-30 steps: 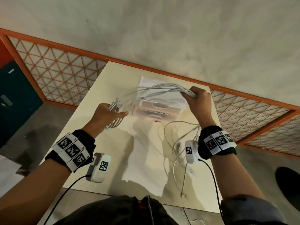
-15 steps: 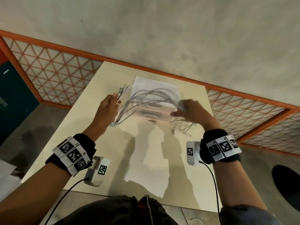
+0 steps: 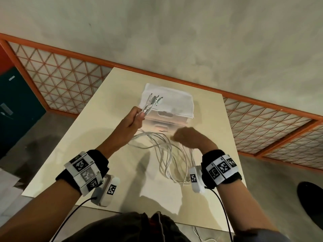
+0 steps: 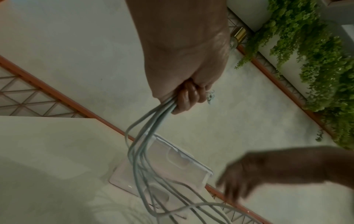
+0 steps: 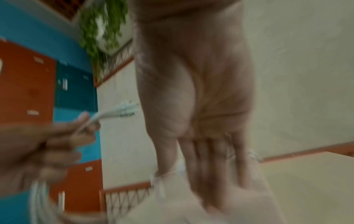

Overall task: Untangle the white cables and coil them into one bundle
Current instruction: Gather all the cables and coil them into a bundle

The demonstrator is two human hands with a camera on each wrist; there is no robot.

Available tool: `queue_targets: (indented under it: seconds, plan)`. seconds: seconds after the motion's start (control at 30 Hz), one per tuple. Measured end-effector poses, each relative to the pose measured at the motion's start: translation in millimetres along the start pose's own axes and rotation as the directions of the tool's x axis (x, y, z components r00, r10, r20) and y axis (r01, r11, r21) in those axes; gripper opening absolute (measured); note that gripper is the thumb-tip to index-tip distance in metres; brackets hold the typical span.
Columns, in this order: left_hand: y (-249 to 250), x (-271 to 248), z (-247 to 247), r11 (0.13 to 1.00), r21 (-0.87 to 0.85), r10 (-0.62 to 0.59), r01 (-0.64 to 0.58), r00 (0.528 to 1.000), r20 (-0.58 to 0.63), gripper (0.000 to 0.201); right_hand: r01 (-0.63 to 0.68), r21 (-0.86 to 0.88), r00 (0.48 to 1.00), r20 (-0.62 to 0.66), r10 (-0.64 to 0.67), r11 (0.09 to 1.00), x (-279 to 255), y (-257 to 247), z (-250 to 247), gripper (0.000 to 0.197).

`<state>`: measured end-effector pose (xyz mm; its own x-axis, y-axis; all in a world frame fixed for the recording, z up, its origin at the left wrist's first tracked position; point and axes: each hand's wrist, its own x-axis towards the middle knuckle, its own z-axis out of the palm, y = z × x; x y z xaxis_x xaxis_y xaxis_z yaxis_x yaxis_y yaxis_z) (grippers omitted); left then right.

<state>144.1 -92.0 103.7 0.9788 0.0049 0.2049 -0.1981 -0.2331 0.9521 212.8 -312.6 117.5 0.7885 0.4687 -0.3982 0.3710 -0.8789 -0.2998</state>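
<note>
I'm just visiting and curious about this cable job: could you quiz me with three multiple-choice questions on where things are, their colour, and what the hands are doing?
1. Where is the clear box?
A. far part of the table
B. floor
C. lap

2. What colour are the cables?
A. black
B. white
C. red

3. What is the left hand doing?
A. lying flat
B. gripping cable ends
C. hanging empty

Answers: 1 A, it sits beyond both hands; 2 B, every strand is white; 3 B, plugs stick out above its grip, while the right hand seems empty.

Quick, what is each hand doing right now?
Left hand: closed, gripping the white cables near their plugs.
Right hand: open, fingers straight, holding nothing.
</note>
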Motion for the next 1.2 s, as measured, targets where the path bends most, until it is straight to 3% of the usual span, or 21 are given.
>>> queue_targets:
  seconds: [0.03, 0.1, 0.17, 0.23, 0.37, 0.6, 0.83, 1.2]
  plan:
    - [0.5, -1.3, 3.1, 1.0, -0.007, 0.01, -0.01, 1.0, 0.018, 0.022, 0.103, 0.218, 0.981, -0.182, -0.063, 0.971, -0.5, -9.5, -8.6, 0.038]
    - [1.4, -3.6, 8.3, 1.0, -0.01, 0.025, -0.025, 0.999, 0.041, 0.021, 0.314, 0.526, 0.905, -0.419, -0.081, 0.791, -0.8, -31.2, -22.0, 0.031]
    - [2.3, -4.6, 12.2, 0.999, 0.011, 0.033, -0.033, 0.998, 0.055, 0.021, 0.401, 0.631, 0.874, -0.482, -0.069, 0.664, 1.8, -47.5, -28.0, 0.035]
    - [4.1, -5.4, 15.0, 0.999, 0.028, 0.03, -0.032, 0.997, 0.068, 0.019, 0.43, 0.68, 0.873, -0.482, -0.08, 0.594, 3.5, -57.9, -30.3, 0.035]
    - [1.7, -5.9, 15.7, 0.999, 0.039, -0.017, 0.013, 0.995, 0.097, 0.022, 0.494, 0.649, 0.843, -0.52, -0.137, 0.579, 9.5, -58.7, -29.6, 0.022]
    - [7.9, 0.5, 14.5, 0.991, 0.057, -0.134, 0.125, 0.972, 0.192, 0.019, 0.491, 0.586, 0.851, -0.482, -0.21, 0.645, 11.3, -54.5, -30.6, 0.018]
    - [15.3, 3.1, 18.0, 0.996, -0.028, -0.083, 0.087, 0.988, 0.13, 0.013, 0.524, 0.667, 0.849, -0.46, -0.26, 0.53, 4.0, -50.4, -36.2, 0.012]
    - [9.1, 5.8, 30.1, 0.999, -0.047, 0.025, -0.023, 0.999, 0.038, 0.014, 0.478, 0.716, 0.865, -0.484, -0.131, 0.509, 12.4, -45.6, -41.5, 0.025]
